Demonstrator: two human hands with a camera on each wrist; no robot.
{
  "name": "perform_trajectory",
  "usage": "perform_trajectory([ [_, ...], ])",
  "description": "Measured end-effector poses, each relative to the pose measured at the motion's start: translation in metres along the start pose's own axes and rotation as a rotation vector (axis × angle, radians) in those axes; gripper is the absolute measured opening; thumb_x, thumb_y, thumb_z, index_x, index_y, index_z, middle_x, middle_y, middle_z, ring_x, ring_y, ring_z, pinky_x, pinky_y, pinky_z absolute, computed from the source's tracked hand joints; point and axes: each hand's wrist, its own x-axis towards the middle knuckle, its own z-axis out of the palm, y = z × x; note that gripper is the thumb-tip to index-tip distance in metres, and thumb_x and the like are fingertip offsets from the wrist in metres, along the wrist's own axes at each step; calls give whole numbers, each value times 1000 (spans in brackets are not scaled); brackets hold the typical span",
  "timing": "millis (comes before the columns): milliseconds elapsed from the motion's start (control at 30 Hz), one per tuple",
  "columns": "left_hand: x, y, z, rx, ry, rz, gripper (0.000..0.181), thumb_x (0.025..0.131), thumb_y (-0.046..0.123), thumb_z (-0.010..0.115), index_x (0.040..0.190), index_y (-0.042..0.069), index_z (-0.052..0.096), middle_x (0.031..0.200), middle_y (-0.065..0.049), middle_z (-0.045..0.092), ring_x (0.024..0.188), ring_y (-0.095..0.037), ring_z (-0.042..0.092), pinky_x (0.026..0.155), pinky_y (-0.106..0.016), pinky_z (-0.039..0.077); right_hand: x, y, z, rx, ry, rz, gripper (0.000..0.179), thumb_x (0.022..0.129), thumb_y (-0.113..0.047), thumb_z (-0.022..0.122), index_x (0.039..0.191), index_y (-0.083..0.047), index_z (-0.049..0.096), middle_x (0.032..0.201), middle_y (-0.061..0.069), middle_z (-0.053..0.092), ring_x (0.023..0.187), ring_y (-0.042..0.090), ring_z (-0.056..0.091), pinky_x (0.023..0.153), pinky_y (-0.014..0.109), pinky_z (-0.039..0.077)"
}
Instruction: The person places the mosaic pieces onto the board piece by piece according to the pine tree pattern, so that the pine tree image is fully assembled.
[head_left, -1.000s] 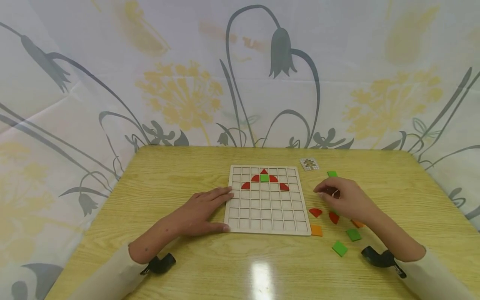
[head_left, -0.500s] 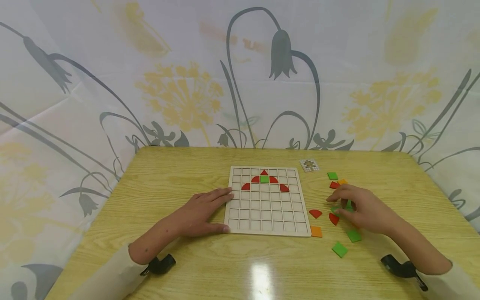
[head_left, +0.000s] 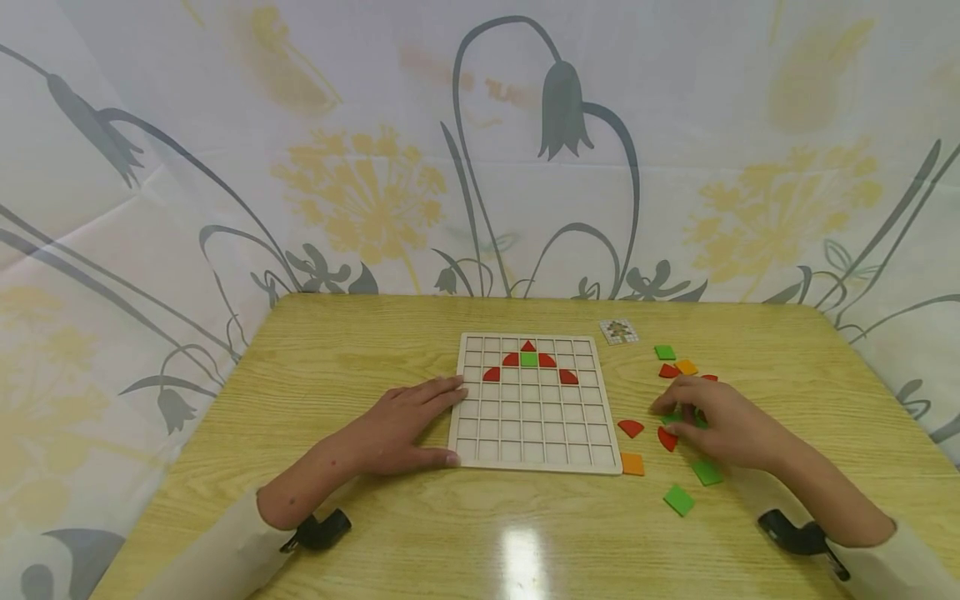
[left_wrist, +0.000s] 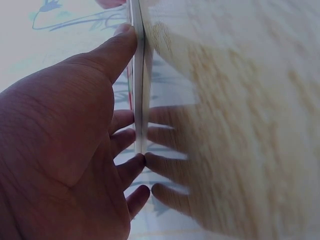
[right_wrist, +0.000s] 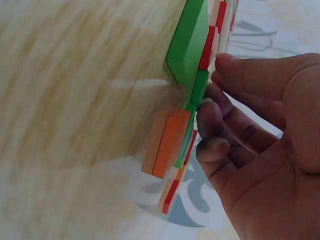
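My left hand (head_left: 405, 425) rests along the left side of a pale wooden grid board (head_left: 531, 432), fingertips on its edge and thumb at the near left corner. Red quarter-circle tiles (head_left: 491, 375), a red triangle (head_left: 528, 346) and a green square tile (head_left: 528, 359) lie in the upper cells. Right of the board, my right hand (head_left: 723, 421) is low over loose tiles, thumb and bent fingers apart. Its fingertips are close to a red quarter-circle (head_left: 667, 439) and a green tile (right_wrist: 199, 87), with nothing visibly held. The palm hides some tiles.
Around the right hand lie green squares (head_left: 678, 500), orange squares (head_left: 632, 464) and more red quarter-circles (head_left: 631, 428). A small patterned card (head_left: 618, 331) lies beyond the board's far right corner. A flower-printed cloth (head_left: 360, 192) hangs behind the table.
My right hand has moved right and down, away from the board's side, and settled over the loose tiles, uncovering red and orange tiles farther back. The left hand and board stay put.
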Motion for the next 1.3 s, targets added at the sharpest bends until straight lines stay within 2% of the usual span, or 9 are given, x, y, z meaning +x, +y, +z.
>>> perform_trajectory([
  [267,0,0,0,0,-6,3,92,98,62,69,170,19,30,177,-2,22,161,-28,27,121,-63,28,-3,2,-2,19,-15,-23,33,83,6,85,110,-12,77,106,-5,67,78,-3,51,63,24,47],
  [500,0,-1,1,2,-9,1,92,98,63,68,170,19,30,177,-2,21,161,-28,26,122,-62,28,-5,3,-4,57,-48,-28,33,86,9,81,110,-13,77,108,-2,65,76,-3,51,61,24,48],
  [733,-2,-1,0,2,-6,1,92,98,61,69,169,17,31,177,-3,23,160,-29,28,121,-63,29,-4,4,-6,94,-82,-26,34,86,8,78,114,-11,76,110,-1,63,78,3,54,63,25,49],
  [1033,-1,-1,0,6,1,19,91,99,61,67,169,17,30,177,-4,23,160,-29,28,120,-64,30,-4,4,-8,-35,-56,43,34,83,1,88,113,-10,76,103,-8,66,76,-1,46,63,24,44],
  [1200,-1,-1,-1,9,-3,15,91,99,62,67,169,17,30,177,-4,22,160,-29,28,120,-64,29,-4,5,-8,-42,-80,85,33,85,-2,87,114,-11,75,105,-8,66,80,-1,48,66,26,47],
  [1300,-1,0,-1,12,-9,11,91,99,62,67,170,18,30,177,-3,22,160,-28,27,121,-63,29,-3,5,-8,-41,-82,83,30,86,-3,87,112,-12,74,104,-10,64,80,0,48,66,26,46],
])
